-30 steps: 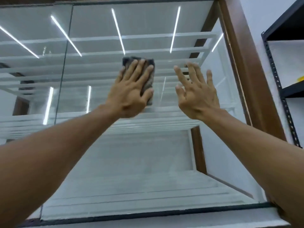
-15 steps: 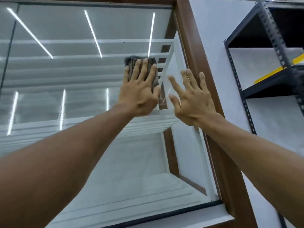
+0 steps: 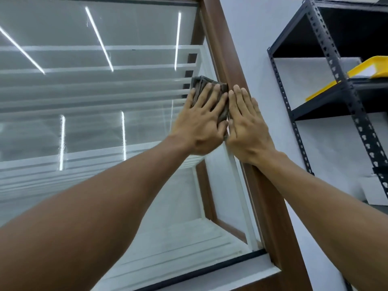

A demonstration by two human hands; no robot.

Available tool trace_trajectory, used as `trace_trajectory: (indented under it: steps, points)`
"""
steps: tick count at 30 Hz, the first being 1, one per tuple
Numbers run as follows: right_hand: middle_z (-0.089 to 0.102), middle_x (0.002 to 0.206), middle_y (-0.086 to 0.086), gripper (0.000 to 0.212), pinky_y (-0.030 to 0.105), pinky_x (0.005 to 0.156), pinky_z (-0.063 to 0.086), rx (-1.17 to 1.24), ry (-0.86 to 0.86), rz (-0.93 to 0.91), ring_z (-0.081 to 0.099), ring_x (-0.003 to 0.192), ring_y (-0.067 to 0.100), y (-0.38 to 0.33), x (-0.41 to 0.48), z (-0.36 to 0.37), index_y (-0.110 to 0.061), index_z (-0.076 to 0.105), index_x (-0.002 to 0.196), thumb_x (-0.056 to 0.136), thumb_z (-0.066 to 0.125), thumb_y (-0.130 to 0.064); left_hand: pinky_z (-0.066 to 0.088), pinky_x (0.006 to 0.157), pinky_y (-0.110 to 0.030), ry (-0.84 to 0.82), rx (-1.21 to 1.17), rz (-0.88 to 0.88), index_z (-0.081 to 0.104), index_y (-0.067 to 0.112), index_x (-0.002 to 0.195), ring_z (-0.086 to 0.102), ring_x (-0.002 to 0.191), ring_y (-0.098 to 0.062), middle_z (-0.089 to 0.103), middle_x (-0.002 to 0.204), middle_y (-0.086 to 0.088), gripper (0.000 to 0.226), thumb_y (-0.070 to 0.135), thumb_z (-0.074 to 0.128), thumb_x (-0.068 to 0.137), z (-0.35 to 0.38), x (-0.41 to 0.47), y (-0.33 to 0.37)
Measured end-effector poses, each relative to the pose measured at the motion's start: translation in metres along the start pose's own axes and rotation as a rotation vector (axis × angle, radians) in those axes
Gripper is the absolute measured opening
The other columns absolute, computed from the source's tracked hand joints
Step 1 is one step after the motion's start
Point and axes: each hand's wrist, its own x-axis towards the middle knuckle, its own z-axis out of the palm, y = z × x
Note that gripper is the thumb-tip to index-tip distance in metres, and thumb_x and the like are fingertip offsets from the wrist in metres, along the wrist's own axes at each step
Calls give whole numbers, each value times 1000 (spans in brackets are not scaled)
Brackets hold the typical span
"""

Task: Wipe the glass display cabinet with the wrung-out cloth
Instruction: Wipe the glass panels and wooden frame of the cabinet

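A folded grey-brown cloth (image 3: 199, 84) lies flat against the glass front (image 3: 94, 122) of the display cabinet, at its right edge. My left hand (image 3: 201, 122) presses on the cloth with fingers spread, covering most of it. My right hand (image 3: 247, 127) rests flat beside it on the brown wooden frame (image 3: 222, 55), fingers together, holding nothing. The two hands touch side by side. White shelves show behind the glass, with ceiling light strips reflected in it.
A dark metal rack (image 3: 327, 80) stands to the right against a white wall, with a yellow tray (image 3: 365, 70) on one shelf. A black seal and a white sill (image 3: 231, 278) run along the bottom of the glass.
My left hand has slid the cloth rightward across the glass to the frame. My right hand has moved from the glass onto the wooden frame, closing the gap between the hands.
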Motion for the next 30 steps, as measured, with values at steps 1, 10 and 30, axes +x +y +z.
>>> trace_trajectory:
  steps: [1,10,30]
  points:
    - [-2,172,13,76,32,127,-13,-29,-4,6,-8,159,22,-2,-3,0,-3,5,162,94,9,-35,-10,129,-51,-3,1,23,-7,21,165,-19,158,-21,-14,173,-6,72,52,7,102,0,-7,-2]
    - [-5,172,9,67,46,128,-11,-30,-94,-25,-16,157,18,-70,-16,20,-10,-3,161,101,9,-39,-11,129,-44,34,11,-1,0,26,166,-16,159,-16,-9,173,-1,70,53,14,103,-8,-78,-55]
    - [-11,170,19,82,73,119,-5,-8,-146,-98,-13,158,31,-255,16,69,-4,-1,162,90,5,-43,-4,130,-46,98,26,-243,8,24,166,-9,161,-17,-3,174,-3,71,52,19,102,-29,-232,-172]
